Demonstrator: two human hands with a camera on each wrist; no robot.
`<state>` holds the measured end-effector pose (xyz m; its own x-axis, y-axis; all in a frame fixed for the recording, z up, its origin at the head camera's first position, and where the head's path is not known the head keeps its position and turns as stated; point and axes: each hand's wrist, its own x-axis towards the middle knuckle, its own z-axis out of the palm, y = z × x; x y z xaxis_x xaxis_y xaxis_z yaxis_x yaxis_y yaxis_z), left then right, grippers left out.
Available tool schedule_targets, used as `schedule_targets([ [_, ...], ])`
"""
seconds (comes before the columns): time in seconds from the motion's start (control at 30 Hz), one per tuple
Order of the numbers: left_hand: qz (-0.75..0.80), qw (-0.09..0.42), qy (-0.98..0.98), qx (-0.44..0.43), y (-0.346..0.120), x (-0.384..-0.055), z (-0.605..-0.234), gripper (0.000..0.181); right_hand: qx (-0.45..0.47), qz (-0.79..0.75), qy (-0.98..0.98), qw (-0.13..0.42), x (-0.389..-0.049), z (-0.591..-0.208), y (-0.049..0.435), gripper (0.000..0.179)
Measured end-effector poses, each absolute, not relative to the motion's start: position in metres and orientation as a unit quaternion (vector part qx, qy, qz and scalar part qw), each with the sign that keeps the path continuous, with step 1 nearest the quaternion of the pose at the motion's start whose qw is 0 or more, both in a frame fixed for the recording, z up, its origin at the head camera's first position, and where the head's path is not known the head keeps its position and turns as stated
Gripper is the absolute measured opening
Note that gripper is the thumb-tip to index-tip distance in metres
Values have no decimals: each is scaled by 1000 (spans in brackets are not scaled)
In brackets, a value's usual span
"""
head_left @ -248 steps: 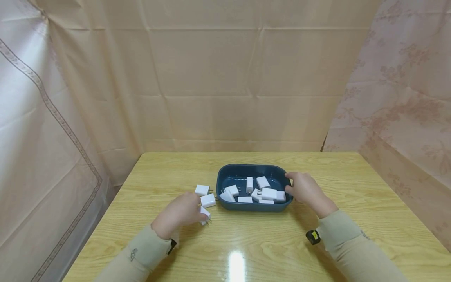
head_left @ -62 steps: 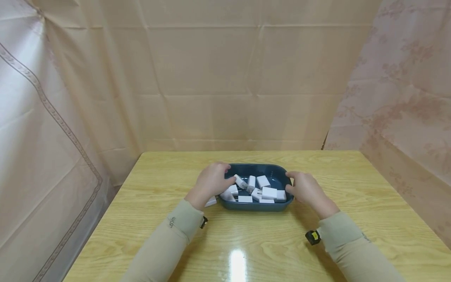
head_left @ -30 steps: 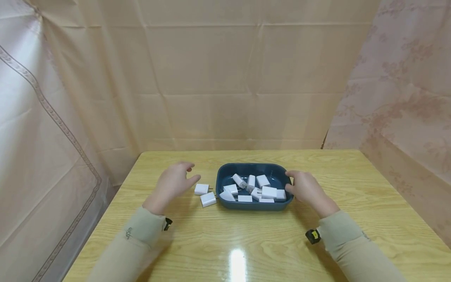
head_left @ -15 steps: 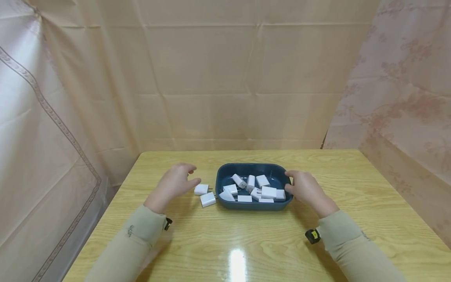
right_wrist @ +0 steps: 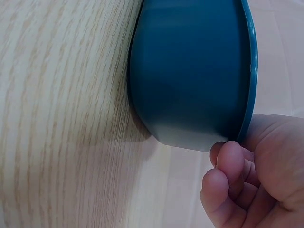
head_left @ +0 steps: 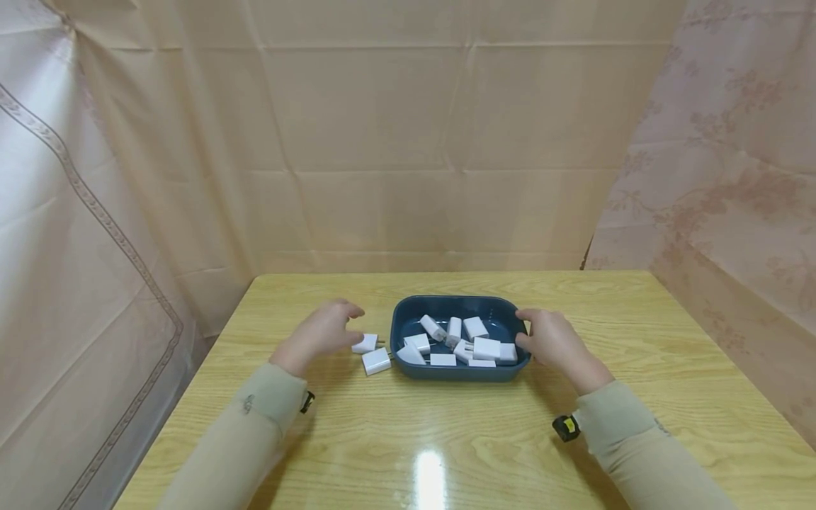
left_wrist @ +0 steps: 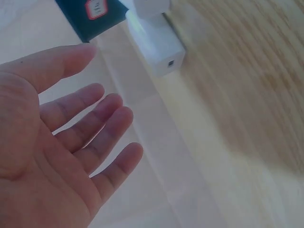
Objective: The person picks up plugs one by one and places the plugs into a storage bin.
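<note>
My left hand hovers beside two white plug chargers on the table, its fingers spread and holding nothing. The farther charger lies just beyond its thumb; the nearer charger points its prongs at the bin. In the left wrist view, the palm faces up beside a charger showing a small port. A dark teal plastic bin contains several white chargers, jumbled together. My right hand grips the bin's right end at the rim. In the right wrist view, its fingers curl at the outer wall's corner.
The wood-grain table carries the bin and the loose chargers. A beige cloth hangs behind its far edge, with patterned cloth on the right. A label is stuck on the bin's side.
A third loose charger by the left hand has gone into the bin. The left hand let go there, drew back left, and has now shifted slightly right. The right hand has stayed on the bin.
</note>
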<state>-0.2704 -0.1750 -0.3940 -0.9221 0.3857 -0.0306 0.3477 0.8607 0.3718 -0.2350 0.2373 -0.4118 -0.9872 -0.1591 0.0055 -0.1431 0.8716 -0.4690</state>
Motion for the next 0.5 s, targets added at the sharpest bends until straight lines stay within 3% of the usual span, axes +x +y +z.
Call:
schedule_targets([
  [0.5, 161, 106, 962, 194, -164, -273, -408, 37, -75, -244, 967, 19, -235, -413, 237, 52],
])
